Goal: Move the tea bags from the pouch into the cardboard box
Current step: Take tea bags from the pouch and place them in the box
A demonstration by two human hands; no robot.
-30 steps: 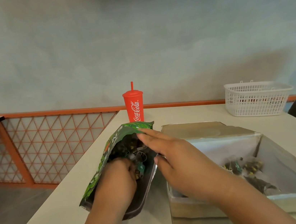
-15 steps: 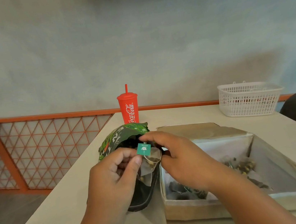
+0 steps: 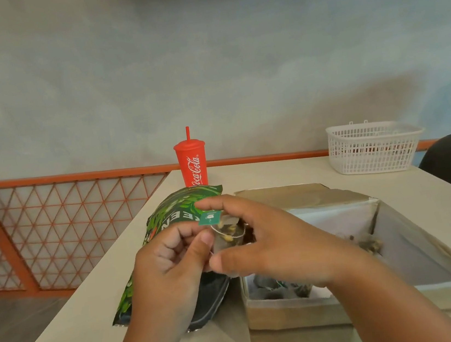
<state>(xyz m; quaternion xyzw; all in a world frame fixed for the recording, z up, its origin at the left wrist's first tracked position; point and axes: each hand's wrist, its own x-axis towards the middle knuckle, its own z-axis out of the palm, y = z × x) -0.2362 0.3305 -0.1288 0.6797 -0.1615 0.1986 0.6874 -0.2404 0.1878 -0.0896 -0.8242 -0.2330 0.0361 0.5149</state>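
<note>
Head view: the pouch lies near the surface's left edge, with the cardboard box just to its right. Bare surface runs back to a red cup and a white basket. Over the pouch mouth, the left hand and right hand both pinch one tea bag. More tea bags lie in the box.

I read the pouch as glossy printed film, green outside, dark and slick inside. The tea bag looked like thin translucent mesh, its tag a matt paper square. The cardboard box was rough matt brown board with a smooth pale lining. The table seemed smooth matt laminate, the cup shiny red plastic, the basket white plastic lattice, the wall matt and mottled like plaster
</note>
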